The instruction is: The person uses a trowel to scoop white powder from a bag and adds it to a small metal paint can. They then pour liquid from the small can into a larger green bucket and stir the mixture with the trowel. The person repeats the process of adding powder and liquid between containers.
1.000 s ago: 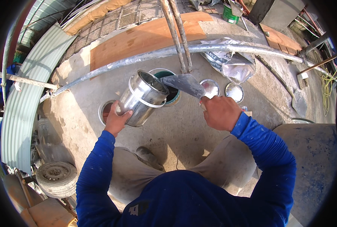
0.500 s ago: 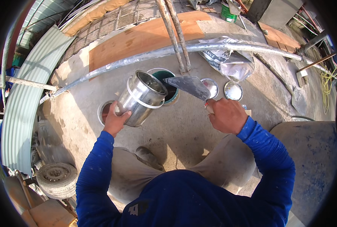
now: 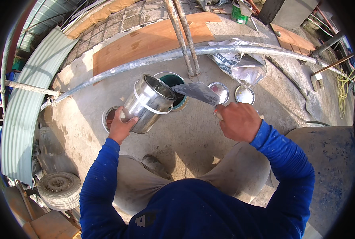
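My left hand (image 3: 122,124) grips a silver metal can (image 3: 144,109) low on its side; the can is tilted, its open mouth facing up and to the right, with a white handle strap across its body. My right hand (image 3: 238,122) is wrapped round the handle of a pointed trowel (image 3: 197,92). The trowel's grey blade reaches left, its tip close to the can's mouth. Behind the can stands a dark green-lined bucket (image 3: 180,105), partly hidden by can and blade. What lies inside the can is hard to make out.
Two round lids (image 3: 245,96) with white residue lie beyond my right hand. Another open can (image 3: 109,118) stands by my left hand. A long metal pipe (image 3: 153,58) crosses ahead, near a crumpled bag (image 3: 245,71) and a shovel (image 3: 314,106). A tyre (image 3: 59,189) lies at lower left.
The trowel blade has turned and dipped slightly, showing a narrower face. My right hand has shifted a little; my left hand and the can stay almost in place.
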